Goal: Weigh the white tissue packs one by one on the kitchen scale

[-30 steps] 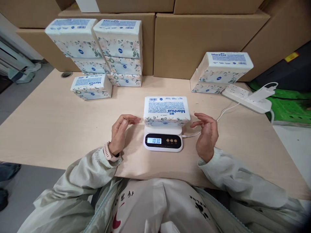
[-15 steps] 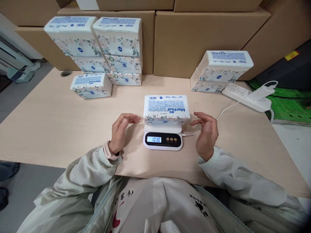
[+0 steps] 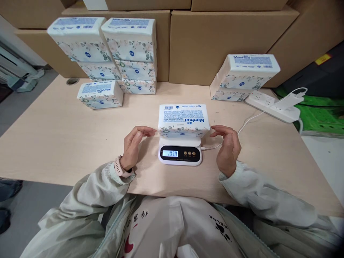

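Observation:
A white pack of tissues (image 3: 184, 118) with blue print and a floral band rests on the plate of a white digital kitchen scale (image 3: 179, 162). The lit display reads about 103.0, and a white cable runs from the scale's right side. Just off the pack's left end is my left hand (image 3: 134, 145), fingers extended and holding nothing; a pink band circles that wrist. My right hand (image 3: 228, 147) hovers by the pack's right end, fingers loosely curved and apart, also with nothing in it. Neither hand appears to grip the pack.
Stacked tissue packs (image 3: 131, 50) stand at the back left, with a single tissue pack (image 3: 100, 95) in front. Two more tissue packs (image 3: 243, 80) are piled at the back right, beside a white power strip (image 3: 272, 105). Cardboard boxes (image 3: 228, 46) line the table's (image 3: 67, 150) far edge.
My right hand's fingertips have come slightly closer to the pack's right end. The left hand, the pack and the scale stay put, and the reading looks the same.

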Demonstrator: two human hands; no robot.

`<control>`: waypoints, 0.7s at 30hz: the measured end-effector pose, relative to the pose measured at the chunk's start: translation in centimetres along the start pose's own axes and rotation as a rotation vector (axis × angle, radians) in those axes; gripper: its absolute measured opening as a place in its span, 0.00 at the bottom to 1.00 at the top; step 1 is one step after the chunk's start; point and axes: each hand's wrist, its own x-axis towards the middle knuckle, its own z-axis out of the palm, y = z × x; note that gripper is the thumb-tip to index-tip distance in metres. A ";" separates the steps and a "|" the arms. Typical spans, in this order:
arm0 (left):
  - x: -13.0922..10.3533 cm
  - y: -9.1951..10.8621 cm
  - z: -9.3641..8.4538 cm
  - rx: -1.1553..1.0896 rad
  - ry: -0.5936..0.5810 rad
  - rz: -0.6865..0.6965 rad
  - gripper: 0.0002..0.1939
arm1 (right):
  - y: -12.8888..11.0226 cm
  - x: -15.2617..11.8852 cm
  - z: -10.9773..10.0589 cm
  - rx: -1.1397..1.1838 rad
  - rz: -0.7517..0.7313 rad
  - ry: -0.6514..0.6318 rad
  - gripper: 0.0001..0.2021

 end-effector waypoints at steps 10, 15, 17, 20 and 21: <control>0.0 -0.1 -0.2 0.044 -0.029 0.001 0.24 | 0.0 -0.1 -0.1 -0.002 0.022 -0.010 0.20; -0.2 -0.2 -0.2 0.040 -0.065 0.014 0.23 | 0.0 0.0 -0.1 -0.005 0.029 -0.010 0.20; -0.2 -0.3 -0.2 0.029 -0.071 0.020 0.23 | 0.0 -0.1 -0.1 -0.009 0.025 -0.011 0.20; -0.2 -0.3 -0.2 0.027 -0.068 0.023 0.23 | 0.1 -0.1 -0.2 -0.006 0.018 -0.011 0.19; -0.2 -0.3 -0.2 0.026 -0.070 0.024 0.23 | 0.1 -0.1 -0.2 -0.006 0.017 -0.011 0.19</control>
